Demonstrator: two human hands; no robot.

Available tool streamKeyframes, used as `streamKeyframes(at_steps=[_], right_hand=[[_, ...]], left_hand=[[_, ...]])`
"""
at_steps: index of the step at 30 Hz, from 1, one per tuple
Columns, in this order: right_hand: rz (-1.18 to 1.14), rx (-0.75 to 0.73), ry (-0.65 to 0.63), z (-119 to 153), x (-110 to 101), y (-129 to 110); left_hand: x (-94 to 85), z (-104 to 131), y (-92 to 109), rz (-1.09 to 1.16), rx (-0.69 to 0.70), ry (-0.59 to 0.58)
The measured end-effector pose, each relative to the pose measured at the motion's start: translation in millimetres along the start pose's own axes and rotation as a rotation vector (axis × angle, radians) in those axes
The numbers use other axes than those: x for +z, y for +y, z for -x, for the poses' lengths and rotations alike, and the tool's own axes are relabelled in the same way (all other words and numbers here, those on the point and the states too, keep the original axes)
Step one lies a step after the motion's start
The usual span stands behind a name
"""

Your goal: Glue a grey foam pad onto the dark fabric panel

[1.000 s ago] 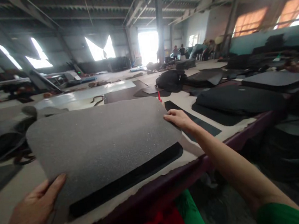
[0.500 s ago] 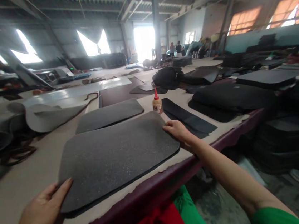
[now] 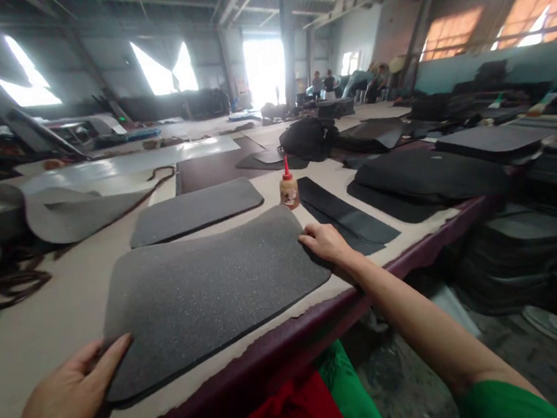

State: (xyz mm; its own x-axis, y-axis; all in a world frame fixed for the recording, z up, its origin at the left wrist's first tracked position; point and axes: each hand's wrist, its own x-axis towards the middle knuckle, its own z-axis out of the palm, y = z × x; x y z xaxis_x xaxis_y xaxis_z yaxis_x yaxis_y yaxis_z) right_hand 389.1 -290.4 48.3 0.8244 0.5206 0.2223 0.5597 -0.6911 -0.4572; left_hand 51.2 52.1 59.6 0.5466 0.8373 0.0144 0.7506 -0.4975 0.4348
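A dark grey foam-like sheet [image 3: 208,297] with rounded corners and pale specks lies in front of me at the table's near edge. My left hand [image 3: 72,387] grips its left edge, thumb on top and the other fingers partly hidden. My right hand [image 3: 327,243] is closed on its right edge. Just beyond it stands a glue bottle [image 3: 288,192] with a red pointed cap, upright. Behind the held sheet lies a similar grey sheet [image 3: 196,212]. Black strips [image 3: 342,215] of material lie beside my right hand.
Black padded pieces [image 3: 421,182] are piled to the right, with a dark bundle [image 3: 308,138] farther back. A curled grey sheet [image 3: 78,212] and a coiled brown strip [image 3: 13,289] lie on the left. Maroon cloth [image 3: 414,254] hangs over the table edge. People [image 3: 329,84] are in the distance.
The view has shifted slightly, so most things sit a little higher and farther left. Both hands keep hold of the sheet, its surface tilting slightly.
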Motion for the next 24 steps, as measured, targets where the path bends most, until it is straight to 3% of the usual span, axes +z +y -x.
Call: streamKeyframes(at_steps=[9, 13, 19, 24], right_hand=[[0.179, 0.052, -0.028, 3.5, -1.8, -8.3], [0.204, 0.073, -0.050, 10.5, -4.9, -13.2], [0.306, 0.141, -0.132, 6.1, -2.1, -3.1], [0.327, 0.221, -0.214, 4.1, -2.9, -2.9]], left_hand=[[-5.8, 7.7, 14.3, 0.026, -0.014, -0.038], [-8.9, 19.0, 21.2, 0.270, 0.061, -0.032], [3.7, 16.7, 9.0, 0.560, 0.105, -0.088], [3.8, 15.7, 4.0, 0.609, 0.123, -0.070]])
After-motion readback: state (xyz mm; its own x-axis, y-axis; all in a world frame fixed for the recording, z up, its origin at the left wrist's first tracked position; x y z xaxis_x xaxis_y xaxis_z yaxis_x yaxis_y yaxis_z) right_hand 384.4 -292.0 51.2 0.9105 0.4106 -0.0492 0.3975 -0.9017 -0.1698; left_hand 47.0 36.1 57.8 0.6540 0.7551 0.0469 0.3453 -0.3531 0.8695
